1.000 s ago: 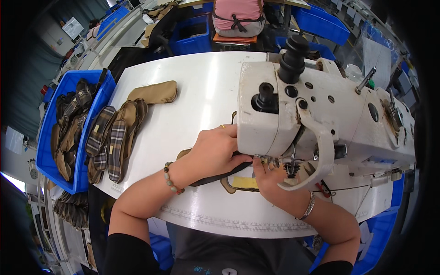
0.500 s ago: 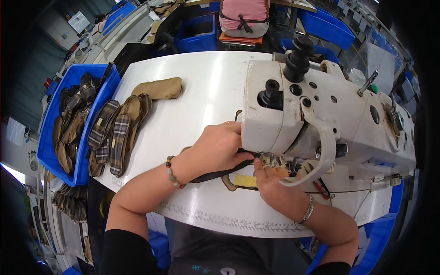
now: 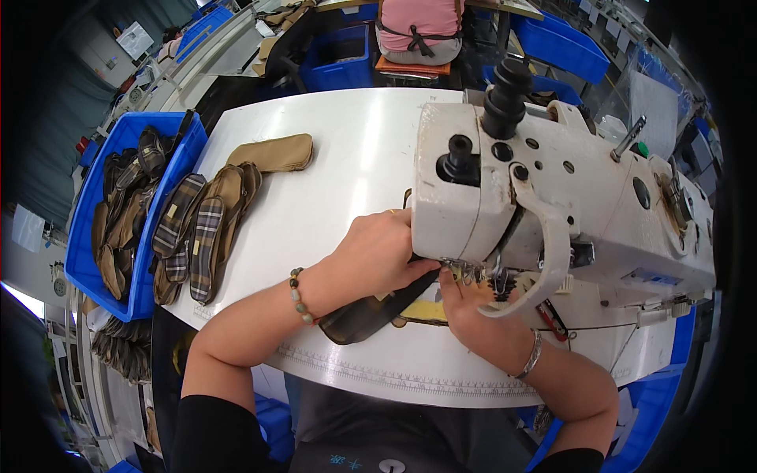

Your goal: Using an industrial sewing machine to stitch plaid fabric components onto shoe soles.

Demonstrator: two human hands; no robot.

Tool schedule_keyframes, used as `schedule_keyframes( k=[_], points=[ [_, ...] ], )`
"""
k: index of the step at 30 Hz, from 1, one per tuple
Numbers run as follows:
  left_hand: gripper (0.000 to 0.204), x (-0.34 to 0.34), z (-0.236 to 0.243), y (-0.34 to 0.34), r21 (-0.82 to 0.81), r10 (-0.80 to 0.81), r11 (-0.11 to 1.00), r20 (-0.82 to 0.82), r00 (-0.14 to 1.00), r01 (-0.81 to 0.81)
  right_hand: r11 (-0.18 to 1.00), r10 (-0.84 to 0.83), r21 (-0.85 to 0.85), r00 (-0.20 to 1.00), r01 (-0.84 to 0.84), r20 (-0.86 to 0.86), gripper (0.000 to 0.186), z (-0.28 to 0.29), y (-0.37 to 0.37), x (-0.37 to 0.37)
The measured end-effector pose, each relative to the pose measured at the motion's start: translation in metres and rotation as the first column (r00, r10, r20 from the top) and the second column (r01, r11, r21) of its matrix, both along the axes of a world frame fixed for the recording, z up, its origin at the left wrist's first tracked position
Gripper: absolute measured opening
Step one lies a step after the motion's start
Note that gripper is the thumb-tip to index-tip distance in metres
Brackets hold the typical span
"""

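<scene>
A dark brown cloth piece point(image 3: 359, 322), its surface partly blurred, hangs out below my left hand point(image 3: 377, 251) at the head of a white industrial sewing machine point(image 3: 451, 197). My left hand is closed on the cloth's edge with thumb and fingers, some fingertips hidden behind the machine head. My right hand point(image 3: 479, 317) pinches at the same edge right beside the presser foot, its index finger close to my left thumb. A yellow strip point(image 3: 426, 310) shows on the bed between the cloth and my right hand. The needle area is mostly hidden.
Several plaid and brown cloth pouches point(image 3: 206, 244) lie at the left of the white table point(image 3: 331, 169), near a blue bin point(image 3: 79, 236) full of similar pieces. A brown piece point(image 3: 276, 153) lies behind them. Red-handled snips point(image 3: 553, 322) rest right of my right hand.
The dark cloth has swung toward me and fanned out, covering part of the yellow strip. Both hands stay close to the presser foot.
</scene>
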State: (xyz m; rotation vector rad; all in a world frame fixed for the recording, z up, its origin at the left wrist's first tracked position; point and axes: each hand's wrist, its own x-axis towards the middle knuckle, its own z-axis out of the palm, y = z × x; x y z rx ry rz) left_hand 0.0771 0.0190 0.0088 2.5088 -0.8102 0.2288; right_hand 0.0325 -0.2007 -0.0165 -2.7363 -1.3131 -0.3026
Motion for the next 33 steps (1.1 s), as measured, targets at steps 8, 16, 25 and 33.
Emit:
schedule_keyframes(
  k=[8,16,25,33],
  points=[
    [0.027,-0.005,0.007,-0.003,-0.025,0.021,0.999,-0.023,1.0,-0.022,0.999,-0.009,0.036,0.998,0.007,0.068,0.039,0.003,-0.001,0.001],
    [0.025,-0.011,0.01,-0.004,-0.047,0.079,0.996,0.059,0.995,-0.077,0.995,0.071,-0.069,0.995,-0.066,0.066,0.034,0.021,0.001,-0.019],
    [0.02,0.003,-0.005,0.002,-0.079,0.051,0.996,0.033,0.998,-0.048,0.941,0.315,-0.112,0.948,-0.319,-0.048,0.029,0.023,0.001,-0.022],
    [0.026,0.008,-0.007,0.009,-0.153,0.053,0.986,-0.046,0.998,-0.06,0.892,0.39,0.161,0.9,-0.422,0.197,0.031,0.014,0.015,-0.018]
  ],
)
